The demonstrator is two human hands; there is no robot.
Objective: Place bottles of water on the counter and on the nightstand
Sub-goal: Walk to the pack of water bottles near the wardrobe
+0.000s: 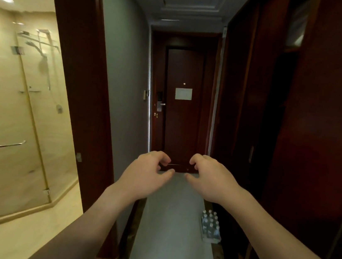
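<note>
A shrink-wrapped pack of water bottles (210, 226) with white caps stands on the pale hallway floor against the right wall. My left hand (148, 173) and my right hand (209, 178) are stretched out in front of me at chest height, close together, fingers curled and apart, holding nothing. Both hands are well above and to the left of the pack. No counter or nightstand is in view.
A narrow hallway runs ahead to a dark wooden entry door (179, 113). Dark wooden wardrobe panels (318, 127) line the right side. On the left an open doorway shows a bathroom with a glass shower enclosure (22, 109).
</note>
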